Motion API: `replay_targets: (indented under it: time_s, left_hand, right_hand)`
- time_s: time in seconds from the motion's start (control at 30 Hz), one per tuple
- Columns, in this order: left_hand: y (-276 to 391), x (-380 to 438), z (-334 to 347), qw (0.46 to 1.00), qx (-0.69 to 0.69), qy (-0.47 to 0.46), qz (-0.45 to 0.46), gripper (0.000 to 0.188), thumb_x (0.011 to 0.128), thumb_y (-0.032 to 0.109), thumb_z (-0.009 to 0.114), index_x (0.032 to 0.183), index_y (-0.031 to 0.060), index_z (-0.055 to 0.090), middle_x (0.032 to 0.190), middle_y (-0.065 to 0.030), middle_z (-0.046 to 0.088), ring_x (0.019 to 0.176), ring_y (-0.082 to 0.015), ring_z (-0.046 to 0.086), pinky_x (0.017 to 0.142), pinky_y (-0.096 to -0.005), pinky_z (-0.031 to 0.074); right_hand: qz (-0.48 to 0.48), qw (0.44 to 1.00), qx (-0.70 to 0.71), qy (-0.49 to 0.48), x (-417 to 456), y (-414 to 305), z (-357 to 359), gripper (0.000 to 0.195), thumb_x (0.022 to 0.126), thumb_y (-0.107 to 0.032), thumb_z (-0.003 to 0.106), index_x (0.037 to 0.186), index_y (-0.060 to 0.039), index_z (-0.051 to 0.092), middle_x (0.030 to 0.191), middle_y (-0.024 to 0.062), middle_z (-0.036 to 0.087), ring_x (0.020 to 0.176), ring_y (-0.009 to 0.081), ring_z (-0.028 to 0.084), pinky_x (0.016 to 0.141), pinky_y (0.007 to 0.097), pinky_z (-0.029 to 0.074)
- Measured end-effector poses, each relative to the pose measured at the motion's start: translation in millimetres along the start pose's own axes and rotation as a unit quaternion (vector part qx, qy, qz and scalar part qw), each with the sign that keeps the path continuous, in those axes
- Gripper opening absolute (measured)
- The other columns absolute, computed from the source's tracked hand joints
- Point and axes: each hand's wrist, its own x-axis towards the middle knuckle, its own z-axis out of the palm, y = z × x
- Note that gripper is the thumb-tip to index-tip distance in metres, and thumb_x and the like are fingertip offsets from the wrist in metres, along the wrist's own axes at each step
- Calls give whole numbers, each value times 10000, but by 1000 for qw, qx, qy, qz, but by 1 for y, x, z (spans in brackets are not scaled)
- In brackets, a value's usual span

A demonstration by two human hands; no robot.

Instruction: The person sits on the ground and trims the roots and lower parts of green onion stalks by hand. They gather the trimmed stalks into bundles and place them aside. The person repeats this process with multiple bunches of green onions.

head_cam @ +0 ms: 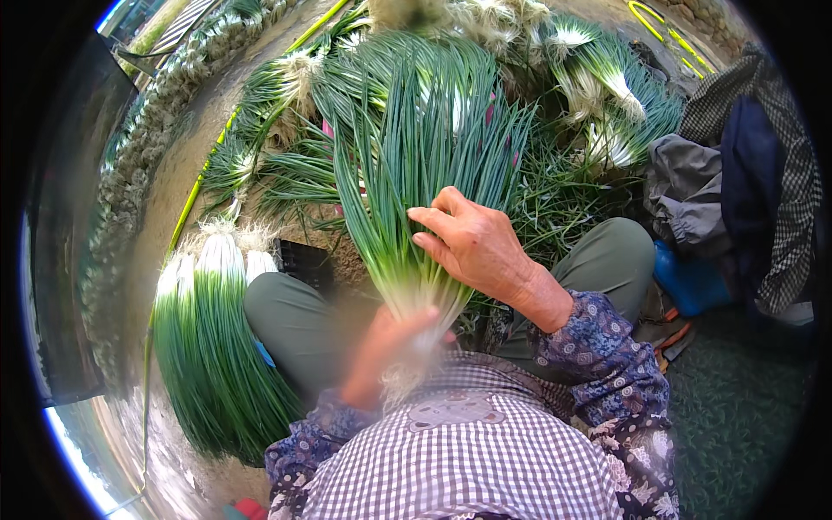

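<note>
A thick bunch of green onions (416, 260) stands fanned out before me, its white root ends at my apron and its green leaves pointing away. My left hand (390, 344), partly blurred, is closed around the white stems just above the roots. On the right side of the leaves rests my right hand (458, 240), its fingers curled and touching the greens; whether it pinches any leaf is hard to tell. Beside my left knee lie tidy bundles of green onions (218, 338), roots toward the top of the view. Past the held bunch is a large heap of green onions (377, 71).
A yellow hose (188, 208) runs along the ground at left, near a long row of onion bundles (140, 143). A black plastic crate (304, 263) sits by my left knee. Loose leaves (559, 195) litter the ground. Draped cloths (751, 156) hang at right above a blue object (689, 279).
</note>
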Motion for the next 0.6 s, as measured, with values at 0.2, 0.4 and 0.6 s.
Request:
replay_targets:
  time_s: [0.2, 0.4, 0.6]
  left_hand:
    - [-6, 2, -6, 996, -85, -16, 18, 467, 959, 259, 530, 1295, -40, 407, 1081, -193, 612, 778, -266, 685, 585, -289, 561]
    - [-4, 3, -8, 998, -63, -31, 7, 465, 960, 248, 525, 1310, -31, 403, 1101, -198, 611, 773, -266, 685, 576, -289, 559]
    - [0, -1, -4, 999, -51, 0, -4, 443, 951, 206, 525, 1311, -23, 408, 1113, -190, 611, 771, -260, 684, 573, -283, 555]
  right_hand:
    - [60, 997, -49, -5, -6, 8, -2, 160, 824, -146, 679, 959, -60, 670, 803, 83, 583, 668, 264, 618, 591, 359, 492]
    - [58, 992, 8, 109, 42, 24, 23, 131, 826, -141, 677, 873, -18, 675, 738, 135, 653, 657, 288, 646, 597, 372, 500]
    - [196, 976, 55, 74, 72, 40, 37, 184, 812, -194, 702, 843, -13, 702, 682, 112, 674, 603, 192, 649, 578, 303, 496]
